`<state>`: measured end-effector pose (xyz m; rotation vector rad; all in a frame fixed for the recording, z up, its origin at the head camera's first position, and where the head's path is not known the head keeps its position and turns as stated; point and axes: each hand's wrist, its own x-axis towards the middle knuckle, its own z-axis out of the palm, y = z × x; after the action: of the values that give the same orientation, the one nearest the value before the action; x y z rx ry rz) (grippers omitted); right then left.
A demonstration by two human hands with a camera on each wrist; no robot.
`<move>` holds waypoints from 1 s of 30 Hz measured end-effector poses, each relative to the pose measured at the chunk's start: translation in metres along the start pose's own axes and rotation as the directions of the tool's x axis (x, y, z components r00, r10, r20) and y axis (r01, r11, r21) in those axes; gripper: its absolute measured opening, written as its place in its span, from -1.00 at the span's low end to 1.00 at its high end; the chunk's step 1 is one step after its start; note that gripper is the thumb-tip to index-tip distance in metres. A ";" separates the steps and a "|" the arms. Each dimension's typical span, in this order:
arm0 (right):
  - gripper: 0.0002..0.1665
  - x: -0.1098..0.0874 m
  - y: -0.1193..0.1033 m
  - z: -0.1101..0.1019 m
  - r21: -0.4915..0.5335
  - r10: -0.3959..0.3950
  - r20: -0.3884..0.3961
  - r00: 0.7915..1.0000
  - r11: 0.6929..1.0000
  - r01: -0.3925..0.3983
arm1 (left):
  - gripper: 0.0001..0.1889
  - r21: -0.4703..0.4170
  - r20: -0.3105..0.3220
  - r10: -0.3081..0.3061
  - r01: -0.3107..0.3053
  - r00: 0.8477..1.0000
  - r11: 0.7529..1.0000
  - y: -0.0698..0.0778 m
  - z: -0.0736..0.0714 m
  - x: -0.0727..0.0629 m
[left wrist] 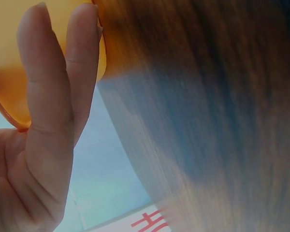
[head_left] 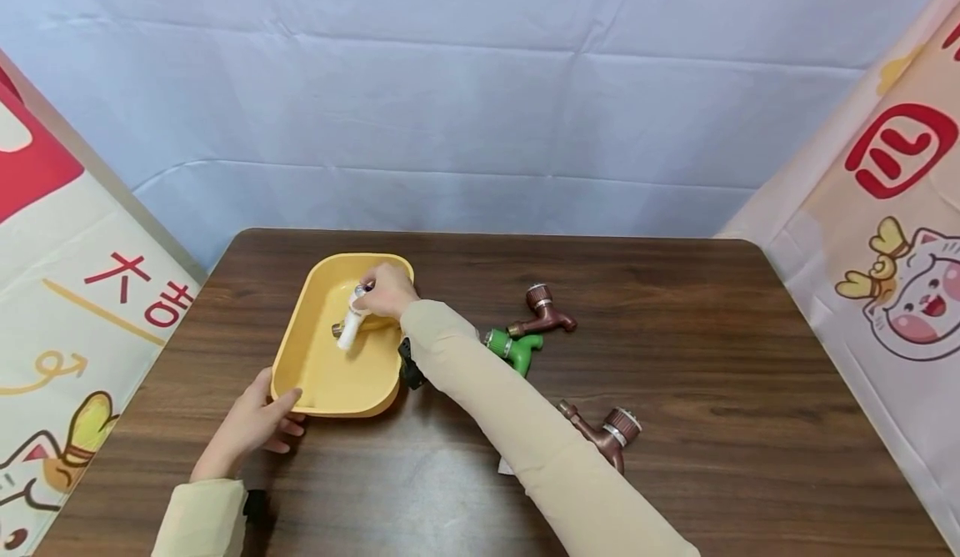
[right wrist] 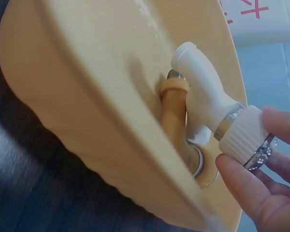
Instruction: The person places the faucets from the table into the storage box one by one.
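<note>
My right hand [head_left: 388, 290] pinches the ridged knob of a white tap [right wrist: 203, 87] between thumb and fingers, inside a yellow basin [head_left: 306, 365]. The tap hangs tilted, its spout toward the basin floor. Behind it in the right wrist view lies a yellow-orange tap [right wrist: 174, 110] with a metal threaded end, partly hidden by the white one. My left hand [head_left: 251, 419] grips the basin's near left corner, thumb over the rim and the other fingers outside below it. Two of its fingers stand extended beside the basin in the left wrist view.
Right of the basin lie a green tap [head_left: 517, 348] and a dark brown tap [head_left: 546, 315]. Nearer, another brown tap [head_left: 611, 436] is partly covered by my right sleeve [head_left: 517, 424], as is a small white piece [head_left: 506, 466]. A pale cloth [head_left: 480, 107] hangs behind the table.
</note>
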<state>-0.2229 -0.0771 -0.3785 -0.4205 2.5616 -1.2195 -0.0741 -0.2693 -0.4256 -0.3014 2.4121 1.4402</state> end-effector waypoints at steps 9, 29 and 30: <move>-0.62 -0.003 0.007 -0.010 -0.035 -0.023 0.037 0.999 0.999 0.024 | -0.48 0.000 -0.004 0.009 -0.009 1.000 1.000 0.000 0.000 0.001; -0.58 -0.011 0.012 -0.027 0.117 -0.024 0.005 1.000 0.993 0.023 | -0.48 -0.004 0.004 0.002 -0.002 1.000 1.000 0.000 0.000 0.002; -0.59 -0.012 0.012 -0.028 0.143 -0.024 0.005 1.000 0.989 0.024 | -0.47 -0.004 0.006 0.001 -0.001 1.000 1.000 0.000 0.000 0.002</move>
<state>-0.2241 -0.0457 -0.3697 -0.4240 2.4502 -1.3972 -0.0759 -0.2694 -0.4268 -0.2970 2.4053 1.4442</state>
